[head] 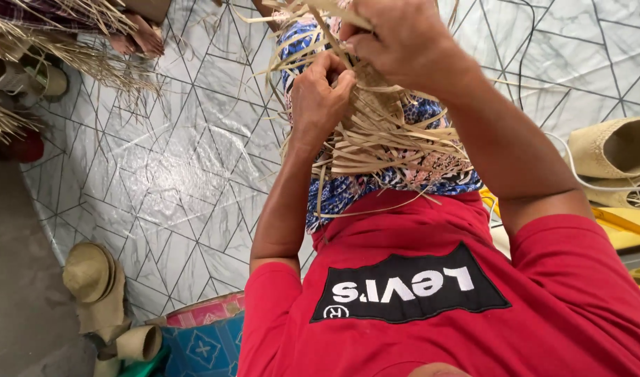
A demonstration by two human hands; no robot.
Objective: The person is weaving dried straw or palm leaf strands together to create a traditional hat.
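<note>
Head view, looking straight down the person's own torso: red t-shirt [431, 314] with a black printed patch on the chest, blue patterned cloth [348, 192] over the lap

Left hand [321, 94]: fingers curled in tight, clamped on a few flat straw strips at the edge of the woven straw piece [383, 132]. Knuckles face the camera

Right hand [403, 42]: closed over the top of the same piece, fingers folded down onto the strips; what exactly sits inside the fist is hidden by the back of the hand

Woven straw piece sits on the lap between both hands, on top of the patterned cloth. Loose pale strips fan out from it in all directions, some hang toward the shirt

Around:
- marble-look tiled floor [173, 174] with dark diagonal lines
- 2 finished straw hats: 1 lower left [89, 276] near rolled straw bits, 1 at the right edge [609, 146], opening up
- pile of raw straw [61, 49] top left, another person's bare feet [135, 38] just beside it
- yellow object [623, 227] right edge, below the hat, kind unclear
- blue and pink patterned item [204, 335] bottom, left of the shirt
</note>
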